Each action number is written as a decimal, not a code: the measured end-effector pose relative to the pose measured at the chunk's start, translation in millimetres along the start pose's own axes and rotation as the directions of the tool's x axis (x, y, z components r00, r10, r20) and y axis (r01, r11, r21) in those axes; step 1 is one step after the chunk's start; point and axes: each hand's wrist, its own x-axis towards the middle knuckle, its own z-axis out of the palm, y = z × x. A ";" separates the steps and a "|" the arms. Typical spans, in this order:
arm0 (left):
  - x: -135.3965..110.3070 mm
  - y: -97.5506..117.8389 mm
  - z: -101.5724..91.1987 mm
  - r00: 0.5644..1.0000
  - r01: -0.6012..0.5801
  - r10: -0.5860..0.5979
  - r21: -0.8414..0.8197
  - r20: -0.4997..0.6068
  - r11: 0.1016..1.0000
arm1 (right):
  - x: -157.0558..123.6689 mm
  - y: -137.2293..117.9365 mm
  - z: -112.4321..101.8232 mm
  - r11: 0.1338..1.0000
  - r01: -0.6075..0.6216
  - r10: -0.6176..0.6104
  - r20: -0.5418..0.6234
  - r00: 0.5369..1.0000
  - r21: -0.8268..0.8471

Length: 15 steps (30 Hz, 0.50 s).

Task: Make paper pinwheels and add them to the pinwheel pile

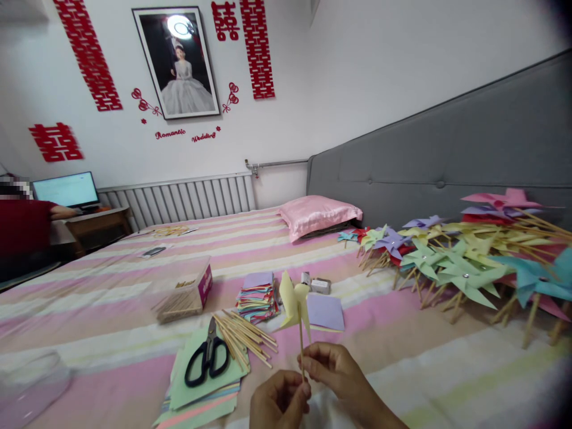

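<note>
Above the striped bedspread (447, 381), a yellow paper pinwheel (291, 298) stands nearly upright, the left hand's (279, 399) grip pinching its wooden stick (301, 348) low down, the right hand's (330, 364) grip holding just above. It looks light, its blades easily creased, so the stiff stick seems the safer hold. Fingers hide the stick's lower end; I can't make out the blades' fastening.

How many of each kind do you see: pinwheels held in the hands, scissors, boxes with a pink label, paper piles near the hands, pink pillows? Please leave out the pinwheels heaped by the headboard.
Held yellow pinwheel: 1
Scissors: 1
Pink-labelled box: 1
Paper piles, one green-topped, two lilac-topped: 3
Pink pillow: 1
Total: 7
</note>
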 end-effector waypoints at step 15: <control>3.9 -13.5 -0.1 0.999 -0.014 0.014 0.004 -0.033 1.000 | 1.0 2.6 -0.3 0.998 0.021 -0.022 -0.003 1.000 -0.052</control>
